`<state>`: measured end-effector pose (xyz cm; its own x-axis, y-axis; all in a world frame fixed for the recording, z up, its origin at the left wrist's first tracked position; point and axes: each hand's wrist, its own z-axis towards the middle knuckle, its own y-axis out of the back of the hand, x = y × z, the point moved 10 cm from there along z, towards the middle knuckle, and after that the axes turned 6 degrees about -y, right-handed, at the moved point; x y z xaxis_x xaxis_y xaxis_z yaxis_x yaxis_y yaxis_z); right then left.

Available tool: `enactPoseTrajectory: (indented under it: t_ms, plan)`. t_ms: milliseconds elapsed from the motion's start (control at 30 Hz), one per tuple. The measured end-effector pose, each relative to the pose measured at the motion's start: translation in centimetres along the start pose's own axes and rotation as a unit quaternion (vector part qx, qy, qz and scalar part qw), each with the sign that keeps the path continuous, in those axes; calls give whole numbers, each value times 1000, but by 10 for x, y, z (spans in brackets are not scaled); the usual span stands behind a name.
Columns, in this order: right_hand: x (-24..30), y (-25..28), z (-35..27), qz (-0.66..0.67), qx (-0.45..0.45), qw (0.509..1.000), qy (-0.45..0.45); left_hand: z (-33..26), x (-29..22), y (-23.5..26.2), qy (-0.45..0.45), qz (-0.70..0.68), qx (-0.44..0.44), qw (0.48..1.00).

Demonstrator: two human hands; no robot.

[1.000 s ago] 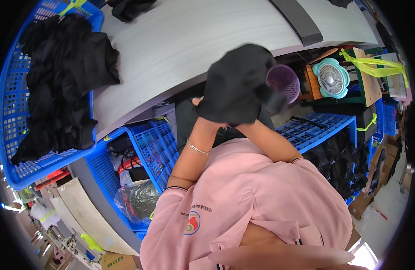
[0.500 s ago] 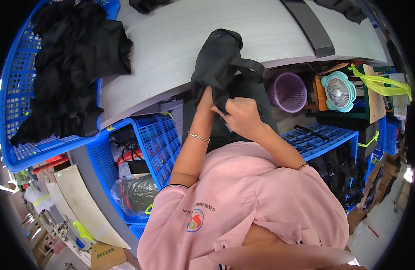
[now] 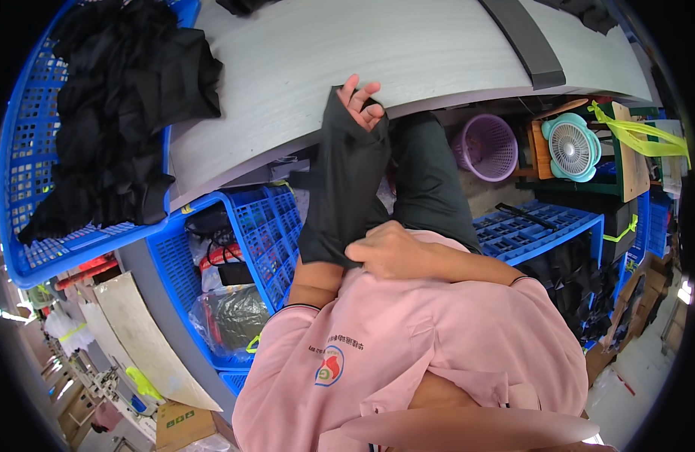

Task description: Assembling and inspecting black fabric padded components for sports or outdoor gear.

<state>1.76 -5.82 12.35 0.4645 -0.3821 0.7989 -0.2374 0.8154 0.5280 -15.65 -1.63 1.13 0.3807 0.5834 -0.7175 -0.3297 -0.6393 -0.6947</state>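
Note:
A black fabric sleeve [image 3: 346, 173] covers my left forearm from near the elbow to the hand. Past its far end show the fingers of my left hand [image 3: 362, 103], apart and loosely curled, with nothing held in them. My right hand [image 3: 389, 251] is closed on the sleeve's near hem, close to my left elbow and in front of my shirt. A dark flap of the fabric sticks out on the sleeve's left side. My left palm and wrist are hidden inside the fabric.
A grey-white table [image 3: 287, 68] lies ahead, with a dark strip [image 3: 524, 41] across it. At left, a blue basket [image 3: 35, 162] holds piled black fabric pieces [image 3: 129, 113]. Another blue basket [image 3: 268, 241] stands lower. A purple bin [image 3: 485, 148] and a turquoise fan [image 3: 573, 148] are at right.
My left hand has pushed through the black sleeve, so its fingers now come out at the far end. My right hand has drawn the near hem back toward my left elbow.

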Motion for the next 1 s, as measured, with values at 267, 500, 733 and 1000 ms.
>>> enactPoseTrajectory:
  t_ms: [267, 500, 733, 1000]
  plan:
    - [-59, 115, -18, -39, -320, 930, -174, -12, -5, -7, 19, -199, -13, 980]
    - [-60, 114, 8, -280, -201, 937, -64, -23, 26, -47, 134, -410, 92, 898]
    - [-140, 121, -49, 442, -389, 772, -240, -17, -31, -32, -40, -18, -5, 999]
    - [-105, 107, -26, -91, -271, 916, -280, -27, -3, -25, 40, -123, -122, 984]
